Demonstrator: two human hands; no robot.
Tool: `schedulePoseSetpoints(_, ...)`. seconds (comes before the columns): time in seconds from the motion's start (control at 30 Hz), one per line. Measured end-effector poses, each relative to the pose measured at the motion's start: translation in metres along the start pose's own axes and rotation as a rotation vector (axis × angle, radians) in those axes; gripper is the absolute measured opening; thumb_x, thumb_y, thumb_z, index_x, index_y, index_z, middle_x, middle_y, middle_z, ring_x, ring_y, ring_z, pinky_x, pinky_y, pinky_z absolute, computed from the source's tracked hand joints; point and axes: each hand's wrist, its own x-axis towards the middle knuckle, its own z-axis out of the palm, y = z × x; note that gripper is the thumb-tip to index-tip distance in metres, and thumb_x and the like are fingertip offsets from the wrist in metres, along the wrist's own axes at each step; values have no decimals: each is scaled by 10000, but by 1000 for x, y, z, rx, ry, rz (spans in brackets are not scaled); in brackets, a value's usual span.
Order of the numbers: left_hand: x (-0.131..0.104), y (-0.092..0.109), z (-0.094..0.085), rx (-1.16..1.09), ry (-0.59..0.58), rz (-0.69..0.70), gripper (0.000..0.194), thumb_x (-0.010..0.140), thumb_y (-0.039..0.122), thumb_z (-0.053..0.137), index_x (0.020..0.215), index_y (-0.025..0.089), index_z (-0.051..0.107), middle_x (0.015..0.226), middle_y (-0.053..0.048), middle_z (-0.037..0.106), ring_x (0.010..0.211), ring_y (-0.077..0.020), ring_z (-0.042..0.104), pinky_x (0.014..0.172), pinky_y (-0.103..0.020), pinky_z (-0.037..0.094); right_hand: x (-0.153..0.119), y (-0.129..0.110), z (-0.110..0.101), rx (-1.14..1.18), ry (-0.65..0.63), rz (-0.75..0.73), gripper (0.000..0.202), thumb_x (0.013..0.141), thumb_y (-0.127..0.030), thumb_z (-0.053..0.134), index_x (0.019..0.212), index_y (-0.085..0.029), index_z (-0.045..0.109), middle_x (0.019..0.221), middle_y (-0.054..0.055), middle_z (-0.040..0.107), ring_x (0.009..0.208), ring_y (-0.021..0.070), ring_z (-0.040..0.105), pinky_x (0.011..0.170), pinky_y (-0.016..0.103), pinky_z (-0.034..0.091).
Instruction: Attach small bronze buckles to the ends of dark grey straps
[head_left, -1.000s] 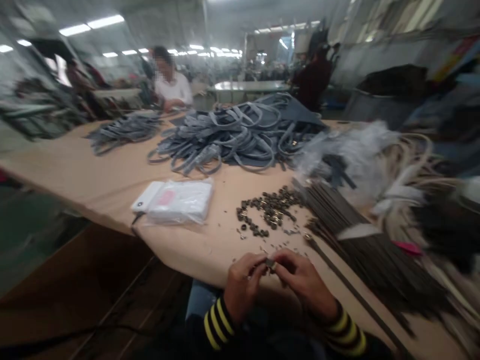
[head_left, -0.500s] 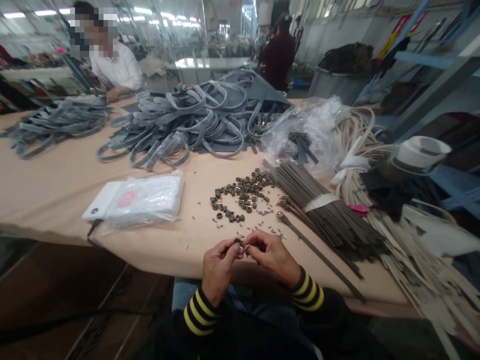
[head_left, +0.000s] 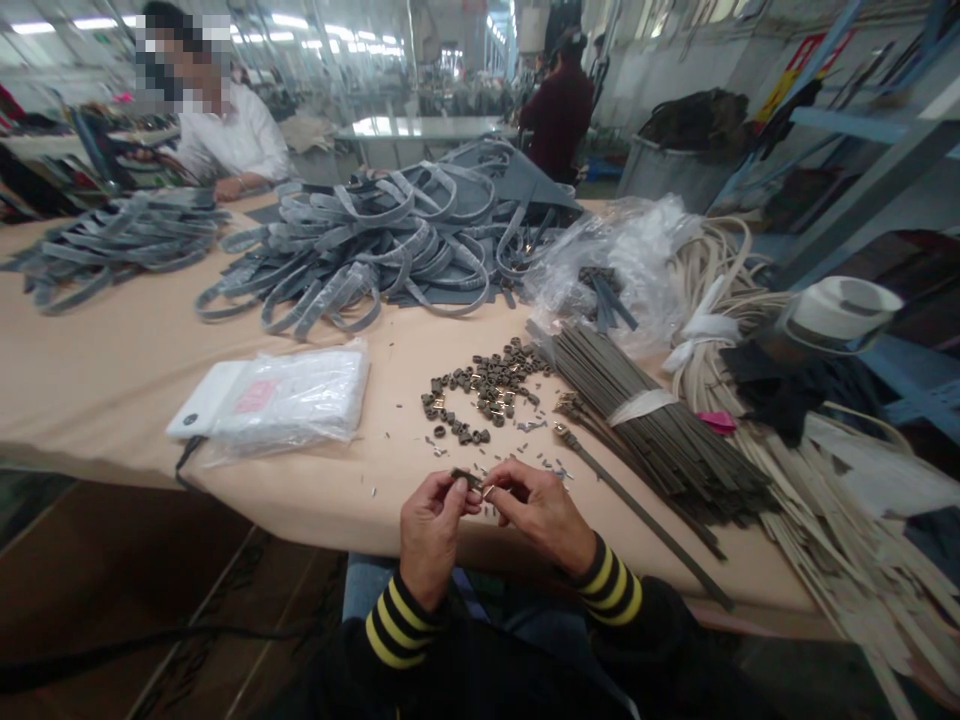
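Observation:
Over the table's front edge my left hand [head_left: 431, 535] pinches a short olive-brown strap piece [head_left: 466, 478] between thumb and fingers. Close beside it, my right hand [head_left: 544, 515] has its thumb and forefinger closed on a small gold-coloured metal buckle [head_left: 487, 492] at the piece's right end. Whether the two are joined is too small to tell. Just beyond my hands lies a heap of small olive strap loops and gold buckles [head_left: 491, 385]. Tiny metal bits [head_left: 555, 468] are scattered near my right hand. A finished-looking strap with a buckle [head_left: 637, 510] lies to the right.
A tied bundle of olive straps [head_left: 652, 425] lies right, beside beige cords [head_left: 720, 260] and clear plastic [head_left: 645, 240]. Grey strap loops [head_left: 390, 230] pile up at the back. A white device in a plastic bag [head_left: 277, 400] sits left. One person [head_left: 232, 135] works across the table.
My left hand has shifted slightly left, and more of the strap piece shows above its fingers. The gold buckle at my right fingertips is now easier to see.

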Motion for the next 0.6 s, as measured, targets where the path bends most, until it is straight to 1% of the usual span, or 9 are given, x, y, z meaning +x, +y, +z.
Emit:
schedulePoseSetpoints(0.07,0,1,-1,65,5,43,152,701,262,552,740,115,558,587,4,598,542,-98,558,558,-214,470,0,-1,0,-8,-8,0,75,724,-201,481,741,-169,546,632,-10,569,460,78,526,453,187,414)
schedulePoseSetpoints(0.2,-1,1,-1,130,-20,119,112,697,231,552,728,126,574,627,-6,608,576,-108,569,578,-219,473,1,-2,0,-115,17,-38,85,705,-149,476,720,-177,555,593,-15,568,478,85,507,464,190,395)
schedulePoseSetpoints(0.33,-4,-2,0,208,-60,299,81,718,194,536,755,146,590,693,-17,602,647,-116,573,601,-221,471,2,1,-1,-178,40,-41,77,685,-134,481,718,-183,530,621,-13,570,544,99,505,512,205,391)
schedulePoseSetpoints(0.43,-6,-5,-1,291,-116,461,111,731,149,524,812,163,599,764,-34,603,724,-125,571,643,-232,471,4,3,-2,-140,72,-2,80,662,-150,502,729,-182,471,614,-25,532,550,99,493,519,208,391)
schedulePoseSetpoints(0.5,-7,-6,-2,318,-146,545,148,736,123,514,847,172,597,809,-45,598,773,-134,565,669,-244,471,5,4,-2,-88,67,17,63,666,-161,492,700,-181,442,594,-32,499,537,96,478,514,209,388)
schedulePoseSetpoints(0.6,-9,-6,-3,327,-154,601,191,748,111,493,894,179,594,871,-61,560,829,-146,545,689,-261,470,5,5,-2,-62,76,9,59,673,-174,490,656,-177,434,592,-31,473,544,95,464,519,213,381)
